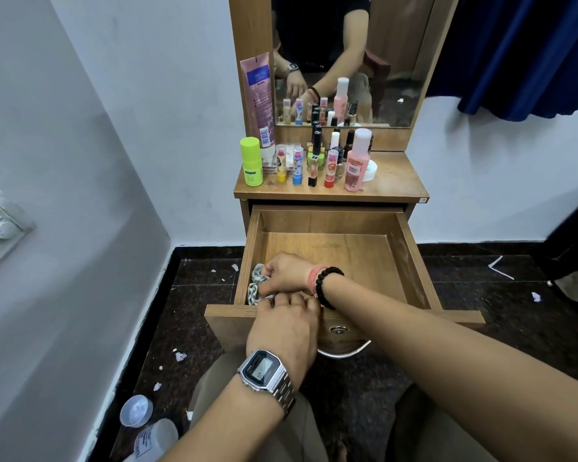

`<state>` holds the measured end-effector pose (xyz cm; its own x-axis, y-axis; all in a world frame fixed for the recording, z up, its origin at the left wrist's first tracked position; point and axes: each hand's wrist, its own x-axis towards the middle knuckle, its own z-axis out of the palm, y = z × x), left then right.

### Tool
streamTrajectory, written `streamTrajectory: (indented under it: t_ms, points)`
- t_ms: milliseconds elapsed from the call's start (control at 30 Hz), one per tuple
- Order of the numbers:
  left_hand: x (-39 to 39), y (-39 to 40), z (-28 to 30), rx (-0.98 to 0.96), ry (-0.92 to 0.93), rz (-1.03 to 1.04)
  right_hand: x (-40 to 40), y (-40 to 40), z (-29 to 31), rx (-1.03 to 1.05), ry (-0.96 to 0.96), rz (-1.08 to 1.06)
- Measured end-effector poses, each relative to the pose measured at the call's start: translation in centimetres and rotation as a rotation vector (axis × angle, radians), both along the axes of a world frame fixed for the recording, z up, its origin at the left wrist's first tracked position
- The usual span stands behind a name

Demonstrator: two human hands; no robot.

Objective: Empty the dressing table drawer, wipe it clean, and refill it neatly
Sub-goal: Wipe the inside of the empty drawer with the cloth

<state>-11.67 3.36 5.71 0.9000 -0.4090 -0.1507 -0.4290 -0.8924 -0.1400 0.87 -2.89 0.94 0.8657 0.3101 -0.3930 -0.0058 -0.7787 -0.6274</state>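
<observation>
On the far left, low on the dark floor, we see a clear plastic cap [136,410] and a white bottle [154,438] lying by the wall, well apart from our fingers. Moving right, a patterned cloth [258,284] sits bunched in the front left corner of the open wooden drawer [411,258]. Our right hand [286,273], reaching across from the right with a black bead bracelet [327,286] at the wrist, has its fingers curled around the cloth and grips it against the drawer floor. Just in front of it, our left hand [282,328], with a metal watch [264,370] on its wrist, rests on the drawer's front edge, fingers bent over the rim; its fingertips touch the cloth's near edge, but we cannot tell whether they pinch it. Beyond our fingers the drawer floor is bare wood. Farther back, on the dressing table top [397,181], stand a green bottle [251,161], a row of lip balm sticks [297,166] and a pink bottle [357,160]. A mirror [397,61] rises behind them, and a blue curtain [521,51] hangs at the far right.
</observation>
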Motion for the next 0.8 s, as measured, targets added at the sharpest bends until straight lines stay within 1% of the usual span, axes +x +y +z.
streamTrajectory:
  t_ms: [233,267,300,367,400,433,467,567,733,800]
  points:
    - [0.0,0.2,0.1,-0.013,0.011,-0.001,0.4,0.2,-0.6,0.026,-0.075,-0.064]
    - [0.0,0.3,0.1,-0.023,0.011,-0.001,0.6,0.2,-0.5,0.06,-0.121,-0.124]
    - [0.0,0.3,0.1,-0.036,0.012,-0.004,1.0,0.0,-0.2,0.111,-0.188,-0.229]
    - [-0.2,0.4,0.2,-0.05,0.012,-0.009,2.3,-0.8,0.5,0.251,-0.337,-0.495]
    - [-0.2,0.4,0.2,-0.05,0.012,-0.009,2.9,-1.3,0.8,0.322,-0.379,-0.592]
    - [-0.2,0.4,0.3,-0.046,0.013,-0.008,3.3,-1.7,1.0,0.369,-0.378,-0.643]
    - [-0.2,0.3,0.3,-0.04,0.014,-0.006,3.6,-1.9,0.9,0.388,-0.346,-0.653]
    - [-0.1,0.3,0.3,-0.029,0.017,0.003,4.0,-1.2,0.1,0.43,-0.203,-0.596]
    - [0.0,0.4,0.1,-0.034,-0.008,-0.023,4.1,2.0,0.0,0.666,-0.015,-0.576]
    - [0.1,0.5,0.1,-0.04,-0.019,-0.023,4.0,2.6,0.1,0.643,0.035,-0.552]
